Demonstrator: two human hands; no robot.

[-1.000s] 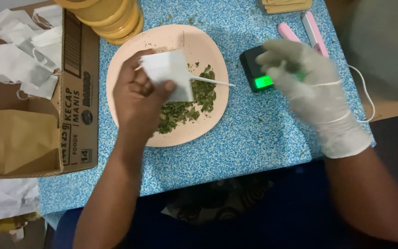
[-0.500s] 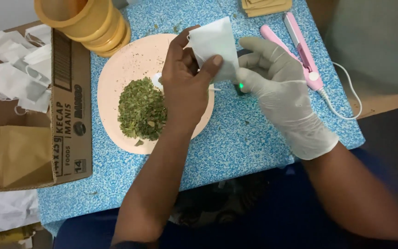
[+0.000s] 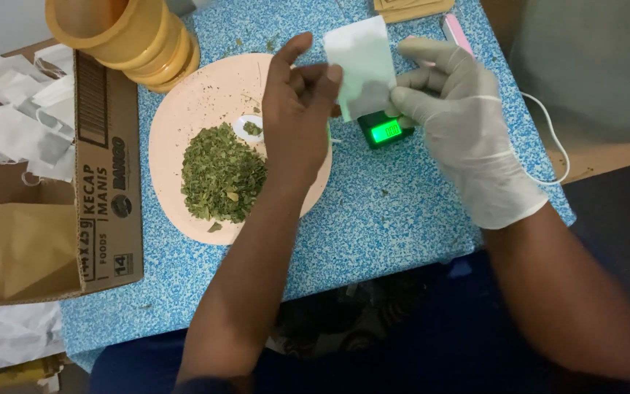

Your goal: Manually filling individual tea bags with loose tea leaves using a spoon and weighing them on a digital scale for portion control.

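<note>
Head view: both hands (left (image 3: 297,117) bare, right (image 3: 468,124) gloved) pinch white sachet (image 3: 362,66).

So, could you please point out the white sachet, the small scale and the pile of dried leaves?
white sachet (image 3: 359,62), head view, upper flat face.
small scale (image 3: 386,131), head view, lit green display.
pile of dried leaves (image 3: 222,175), head view, middle of heap.
</note>
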